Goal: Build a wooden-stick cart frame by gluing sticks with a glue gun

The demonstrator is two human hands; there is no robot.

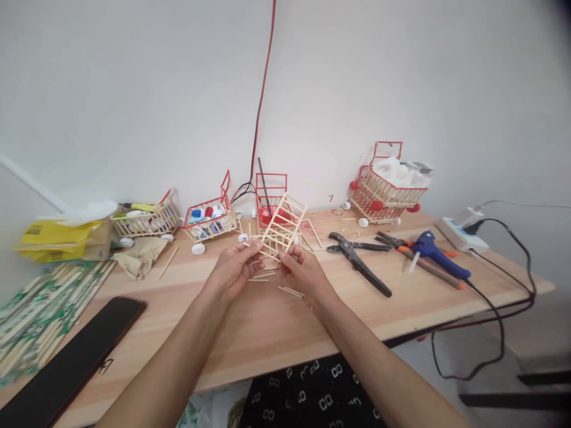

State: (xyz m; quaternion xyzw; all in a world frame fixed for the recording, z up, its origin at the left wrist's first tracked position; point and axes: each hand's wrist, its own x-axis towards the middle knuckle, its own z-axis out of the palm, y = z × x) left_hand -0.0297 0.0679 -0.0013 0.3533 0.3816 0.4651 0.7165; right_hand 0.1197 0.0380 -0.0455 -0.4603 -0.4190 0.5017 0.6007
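Note:
Both my hands hold a small lattice frame (282,229) of thin wooden sticks, tilted up over the middle of the wooden table (267,333). My left hand (235,267) pinches its lower left edge with fingers closed. My right hand (301,266) pinches the lower right edge in the same way. Loose short sticks (289,291) lie on the table just under and beside my hands.
Little stick carts stand along the wall: two at the left (145,220) (209,221), a red one (270,202) behind the frame, another at the right (388,187). Black pliers (359,258), a blue glue gun (435,252), a power strip (459,232), chopstick packets (40,315) and a black slab (71,356) lie around.

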